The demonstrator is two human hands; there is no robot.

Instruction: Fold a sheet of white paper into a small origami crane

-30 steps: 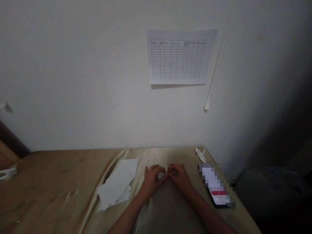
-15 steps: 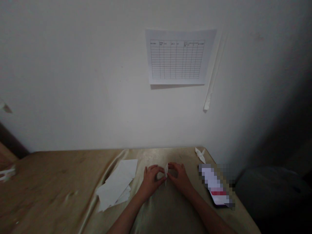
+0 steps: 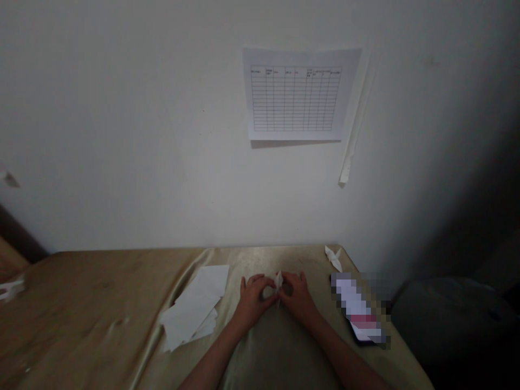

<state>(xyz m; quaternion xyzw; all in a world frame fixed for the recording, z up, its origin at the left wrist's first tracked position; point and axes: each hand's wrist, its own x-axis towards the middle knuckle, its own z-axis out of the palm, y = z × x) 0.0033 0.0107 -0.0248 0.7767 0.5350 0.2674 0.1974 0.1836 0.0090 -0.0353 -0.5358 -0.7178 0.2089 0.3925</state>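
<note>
Small folded white paper (image 3: 279,280), long axis running toward the wall (image 3: 162,141), thin tip pointing nearward, left hand (image 3: 252,296) and right hand (image 3: 299,296) either side, fingers of both pinching it

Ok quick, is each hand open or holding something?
Left hand: closed, pinching a small folded white paper piece.
Right hand: closed, pinching that same paper piece opposite.

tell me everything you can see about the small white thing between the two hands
The white thing looks like a small piece of folded paper, narrow and seen nearly edge-on, with a pointed upper end. It is pinched between the left hand and the right hand, over the tan cloth. Part of it is hidden behind fingertips; its folds are too small to make out, and whether it touches the cloth I cannot tell.
</note>
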